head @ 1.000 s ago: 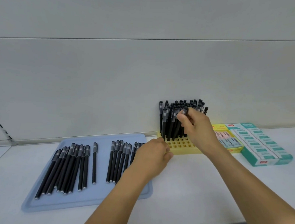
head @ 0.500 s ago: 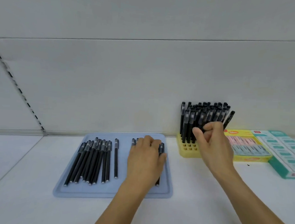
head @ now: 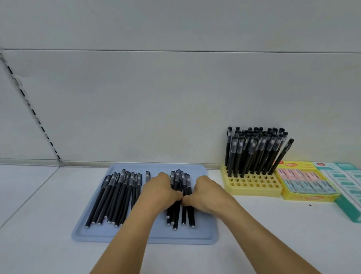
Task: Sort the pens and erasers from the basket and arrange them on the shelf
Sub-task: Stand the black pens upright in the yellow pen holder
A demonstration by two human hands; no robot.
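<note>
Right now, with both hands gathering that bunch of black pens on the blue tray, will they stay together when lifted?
Probably not neatly. The bunch of pens is slim, round and smooth, so some may slip or roll apart. Both the left hand and right hand squeeze it mid-length, which should help. They look stiff and light.

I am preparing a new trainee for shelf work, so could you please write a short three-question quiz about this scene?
1. True or false: both hands are on the same bunch of pens.
2. Which rows of the yellow holder are vacant: A) front, B) back?
3. What lies directly right of the holder?

Key
1. True: the left hand and right hand gather the right bunch of pens on the blue tray.
2. A: the yellow holder has pens only at the back.
3. The yellow eraser box.
</note>
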